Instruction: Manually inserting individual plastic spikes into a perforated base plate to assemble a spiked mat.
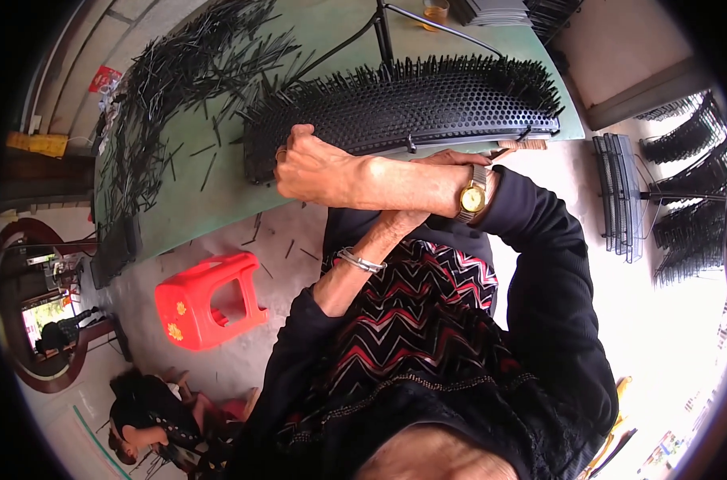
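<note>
A long, curved black perforated panel (379, 112) sits at the near edge of the green table (189, 172). Many thin black strips (427, 72) stand upright in its holes along the far side. My right hand (319, 170), on the arm with the gold watch, is closed in a fist at the panel's left end; whatever it may hold is hidden. My right forearm crosses over my left one. My left hand (459, 158) shows only in part beyond that forearm, by the panel's near edge, its fingers mostly covered.
Loose black strips (167, 80) are heaped on the table's left. Black metal rods (383, 36) rise behind the panel. A red plastic stool (211, 300) stands on the floor at left; a person (151, 420) is beyond it. Black racks (619, 196) stand at right.
</note>
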### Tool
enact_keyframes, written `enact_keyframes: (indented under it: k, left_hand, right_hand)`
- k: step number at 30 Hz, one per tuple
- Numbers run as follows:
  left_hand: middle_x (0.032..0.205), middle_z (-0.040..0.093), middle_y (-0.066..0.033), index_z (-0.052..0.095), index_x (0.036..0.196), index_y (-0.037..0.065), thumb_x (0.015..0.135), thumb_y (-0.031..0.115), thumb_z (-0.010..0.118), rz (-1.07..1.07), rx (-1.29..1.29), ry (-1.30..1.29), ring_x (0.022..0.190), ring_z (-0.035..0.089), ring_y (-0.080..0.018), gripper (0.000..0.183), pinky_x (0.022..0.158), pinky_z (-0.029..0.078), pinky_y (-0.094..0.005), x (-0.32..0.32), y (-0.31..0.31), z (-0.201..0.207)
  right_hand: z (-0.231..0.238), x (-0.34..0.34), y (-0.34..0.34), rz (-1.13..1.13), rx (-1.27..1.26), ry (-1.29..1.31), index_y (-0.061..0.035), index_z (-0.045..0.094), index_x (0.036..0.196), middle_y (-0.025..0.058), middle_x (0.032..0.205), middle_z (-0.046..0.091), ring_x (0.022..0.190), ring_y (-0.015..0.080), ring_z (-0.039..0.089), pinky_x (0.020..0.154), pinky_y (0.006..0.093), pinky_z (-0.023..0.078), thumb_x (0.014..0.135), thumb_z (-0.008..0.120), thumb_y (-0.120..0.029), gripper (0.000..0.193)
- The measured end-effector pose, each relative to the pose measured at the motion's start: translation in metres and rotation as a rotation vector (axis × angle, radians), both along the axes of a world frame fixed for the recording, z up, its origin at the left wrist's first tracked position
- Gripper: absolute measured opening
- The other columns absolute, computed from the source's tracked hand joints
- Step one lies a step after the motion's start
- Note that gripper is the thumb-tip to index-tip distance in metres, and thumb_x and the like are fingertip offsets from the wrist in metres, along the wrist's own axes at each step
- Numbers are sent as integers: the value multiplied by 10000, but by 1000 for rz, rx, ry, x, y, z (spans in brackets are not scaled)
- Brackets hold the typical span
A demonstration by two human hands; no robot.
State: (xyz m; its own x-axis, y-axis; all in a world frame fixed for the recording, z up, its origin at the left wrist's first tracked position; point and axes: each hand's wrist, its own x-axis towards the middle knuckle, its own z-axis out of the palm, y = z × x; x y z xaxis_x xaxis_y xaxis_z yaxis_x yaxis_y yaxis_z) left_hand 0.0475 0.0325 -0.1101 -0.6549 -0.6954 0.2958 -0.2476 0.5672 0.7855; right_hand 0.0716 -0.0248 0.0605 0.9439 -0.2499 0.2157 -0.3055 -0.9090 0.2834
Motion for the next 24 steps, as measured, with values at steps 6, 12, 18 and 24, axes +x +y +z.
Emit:
enact_keyframes:
  k: [6,12,18,24]
  left_hand:
    - [1057,680,-13,603,1180,26,886,220,636,86,511,257,866,604,-58,353,756,480,-214,21,-12,82]
    - [1147,590,-28,489,1254,-29,922,430,612,152,424,551,1023,535,-82,580,876,454,-233,28,4,89]
    - [1122,586,-12,516,1244,-8,901,478,623,168,437,580,988,536,-100,605,854,441,-235,38,1,97]
    - [1097,583,-3,522,1217,8,903,339,670,220,608,603,978,533,-92,480,836,445,-239,48,9,66]
  right_hand:
    - [-2,12,-4,74,49,7,-61,722,740,129,701,673,567,272,637,695,529,506,717,694,-280,222]
    - [8,18,-4,116,171,-27,-56,669,656,81,675,600,632,236,612,655,387,437,618,696,-216,166]
    - [9,30,-5,140,158,-9,-54,647,630,66,655,586,620,221,605,618,362,412,603,695,-197,153]
    - [2,37,-3,172,211,-37,-53,641,631,67,655,589,618,223,608,620,354,409,603,688,-164,124]
